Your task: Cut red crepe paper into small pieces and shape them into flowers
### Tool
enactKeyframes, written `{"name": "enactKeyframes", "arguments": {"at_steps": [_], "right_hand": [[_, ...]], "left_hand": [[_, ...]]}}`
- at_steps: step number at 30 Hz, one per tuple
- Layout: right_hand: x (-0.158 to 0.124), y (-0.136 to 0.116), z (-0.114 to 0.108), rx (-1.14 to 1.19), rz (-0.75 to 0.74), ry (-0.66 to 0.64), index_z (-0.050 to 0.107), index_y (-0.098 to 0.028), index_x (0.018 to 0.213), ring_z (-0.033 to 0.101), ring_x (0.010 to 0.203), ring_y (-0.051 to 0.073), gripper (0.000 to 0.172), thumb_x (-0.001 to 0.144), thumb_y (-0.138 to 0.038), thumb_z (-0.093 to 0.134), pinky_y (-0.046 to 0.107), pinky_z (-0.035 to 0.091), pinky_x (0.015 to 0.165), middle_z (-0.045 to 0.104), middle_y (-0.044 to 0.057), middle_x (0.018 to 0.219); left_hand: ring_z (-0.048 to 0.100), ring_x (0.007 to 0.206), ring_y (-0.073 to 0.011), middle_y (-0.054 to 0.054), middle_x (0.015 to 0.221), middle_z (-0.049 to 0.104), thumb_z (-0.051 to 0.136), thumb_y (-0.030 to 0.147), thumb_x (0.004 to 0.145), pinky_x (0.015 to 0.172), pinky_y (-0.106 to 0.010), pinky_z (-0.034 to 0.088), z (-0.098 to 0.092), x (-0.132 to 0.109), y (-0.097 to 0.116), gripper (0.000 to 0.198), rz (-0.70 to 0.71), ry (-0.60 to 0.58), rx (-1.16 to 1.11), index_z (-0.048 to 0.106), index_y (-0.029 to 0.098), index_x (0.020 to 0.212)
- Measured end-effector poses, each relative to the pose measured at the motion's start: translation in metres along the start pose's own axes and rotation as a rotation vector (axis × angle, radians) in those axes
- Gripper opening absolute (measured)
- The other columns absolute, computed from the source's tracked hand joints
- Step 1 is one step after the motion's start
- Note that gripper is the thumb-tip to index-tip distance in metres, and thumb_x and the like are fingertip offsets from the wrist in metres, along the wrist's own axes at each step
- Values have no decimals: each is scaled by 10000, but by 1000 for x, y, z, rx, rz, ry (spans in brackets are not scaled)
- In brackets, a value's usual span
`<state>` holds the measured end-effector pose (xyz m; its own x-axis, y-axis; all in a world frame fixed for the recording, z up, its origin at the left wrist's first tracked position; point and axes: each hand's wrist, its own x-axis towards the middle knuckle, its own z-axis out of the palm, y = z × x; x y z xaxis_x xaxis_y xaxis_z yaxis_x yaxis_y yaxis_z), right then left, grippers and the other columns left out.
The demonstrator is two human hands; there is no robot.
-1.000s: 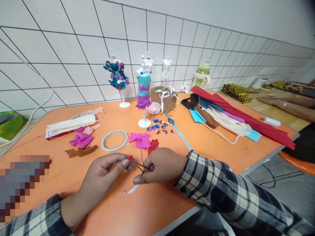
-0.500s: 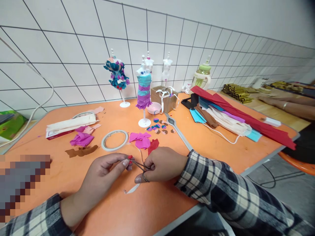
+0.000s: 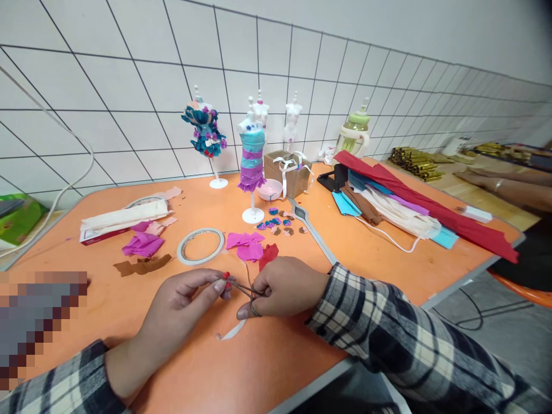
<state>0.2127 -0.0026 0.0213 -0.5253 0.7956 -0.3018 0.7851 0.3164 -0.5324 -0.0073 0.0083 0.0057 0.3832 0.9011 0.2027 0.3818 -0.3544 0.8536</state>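
Note:
My left hand (image 3: 181,302) pinches a small red paper piece (image 3: 226,277) between thumb and fingertips, just above the orange table (image 3: 129,345). My right hand (image 3: 284,287) is closed round small scissors (image 3: 246,292), thumb through a handle ring, blades pointing left at the red piece. Just behind my hands lie pink paper scraps (image 3: 245,246) and a red scrap (image 3: 268,255). A white paper strip (image 3: 232,332) lies on the table below the scissors.
A tape roll (image 3: 200,246) lies behind my left hand. Small mannequins (image 3: 252,167) dressed in paper stand further back by a brown box (image 3: 287,172). Folded crepe sheets (image 3: 414,210) are piled at right. A long ruler-like tool (image 3: 313,230) runs toward my right sleeve.
Both hands stay in nearly the same place; the right hand with the scissors has edged slightly up and left toward the red piece.

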Motion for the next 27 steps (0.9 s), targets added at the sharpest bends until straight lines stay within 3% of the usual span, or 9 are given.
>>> {"name": "enactKeyframes", "arguments": {"at_steps": [14, 20, 27], "right_hand": [[-2, -3, -3, 33, 19, -34, 650, -194, 722, 455, 620, 99, 523, 830, -703, 599, 263, 248, 570, 544, -36, 635], [-1, -2, -3, -13, 19, -16, 619, -180, 664, 412, 599, 97, 527, 859, -670, 592, 274, 228, 570, 497, -36, 593], [-4, -2, -3, 121, 27, -11, 601, -190, 685, 441, 616, 97, 637, 773, -820, 564, 262, 251, 567, 517, -42, 629]], "left_hand": [[739, 674, -192, -37, 736, 791, 631, 330, 853, 651, -227, 598, -1, -1, -3, 199, 40, -28, -39, 772, 205, 790], [714, 626, -170, -4, 655, 759, 642, 303, 841, 637, -208, 588, 0, -1, -4, 173, 70, -10, -29, 766, 208, 768], [717, 666, -165, 1, 703, 769, 627, 306, 873, 658, -203, 580, -1, -1, -7, 183, 77, 7, -31, 758, 218, 779]]}}
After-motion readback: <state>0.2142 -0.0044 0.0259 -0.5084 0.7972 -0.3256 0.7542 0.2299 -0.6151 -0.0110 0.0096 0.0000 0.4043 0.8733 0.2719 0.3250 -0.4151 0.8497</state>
